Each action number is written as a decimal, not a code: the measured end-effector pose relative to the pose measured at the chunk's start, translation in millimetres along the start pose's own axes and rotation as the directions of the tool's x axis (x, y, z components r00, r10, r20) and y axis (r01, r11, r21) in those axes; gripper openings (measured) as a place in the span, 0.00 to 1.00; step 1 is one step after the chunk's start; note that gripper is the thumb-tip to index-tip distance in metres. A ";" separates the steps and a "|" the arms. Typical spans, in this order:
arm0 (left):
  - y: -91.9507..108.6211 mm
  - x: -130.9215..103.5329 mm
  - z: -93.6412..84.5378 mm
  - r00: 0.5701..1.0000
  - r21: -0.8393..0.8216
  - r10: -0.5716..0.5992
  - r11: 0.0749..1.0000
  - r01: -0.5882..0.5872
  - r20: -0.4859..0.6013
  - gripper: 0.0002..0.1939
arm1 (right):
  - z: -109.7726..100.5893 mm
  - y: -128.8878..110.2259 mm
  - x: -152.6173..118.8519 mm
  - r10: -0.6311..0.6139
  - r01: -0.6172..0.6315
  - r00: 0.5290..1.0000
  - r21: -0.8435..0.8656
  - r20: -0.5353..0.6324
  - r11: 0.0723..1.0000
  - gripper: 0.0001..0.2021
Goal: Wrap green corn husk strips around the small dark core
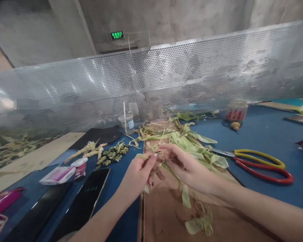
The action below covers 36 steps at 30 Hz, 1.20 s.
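My left hand [140, 171] is closed in a pinch over the brown board [161, 208], thumb against forefinger on a pale green corn husk strip. Close beside it, my right hand [184, 166] has its thumb and fingers curled together at the same strip, with the forefinger raised. From between the hands the corn husk strip [176, 178] trails down to the right; its gripped part is mostly hidden by fingers. Behind the hands lies a loose heap of corn husks [184, 143]. A curled husk scrap [200, 223] rests nearer me on the board.
Scissors [236, 154] with red and yellow handles lie at right, blades touching the husks. Left are two dark phones [88, 193], a small white-purple box [58, 175] and a dried green bundle [113, 154]. A plastic cup [130, 124] and jar [236, 111] stand before the perforated metal screen [166, 74].
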<state>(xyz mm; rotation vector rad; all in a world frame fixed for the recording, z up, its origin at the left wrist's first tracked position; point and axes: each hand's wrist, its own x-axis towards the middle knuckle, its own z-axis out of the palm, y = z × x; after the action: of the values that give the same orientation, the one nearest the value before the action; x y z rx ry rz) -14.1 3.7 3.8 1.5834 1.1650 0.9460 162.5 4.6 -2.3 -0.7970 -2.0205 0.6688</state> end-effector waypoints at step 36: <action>6.1 -0.3 1.5 0.998 -0.233 -0.055 0.970 0.062 0.039 0.10 | 1.2 6.8 -0.3 -0.351 0.234 0.917 -0.455 -0.191 0.859 0.10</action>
<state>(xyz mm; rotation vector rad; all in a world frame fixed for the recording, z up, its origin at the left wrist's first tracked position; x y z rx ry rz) -11.2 2.4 9.2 1.3631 1.0313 0.9780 163.6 8.7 -7.8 -0.7487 -1.9974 -0.0666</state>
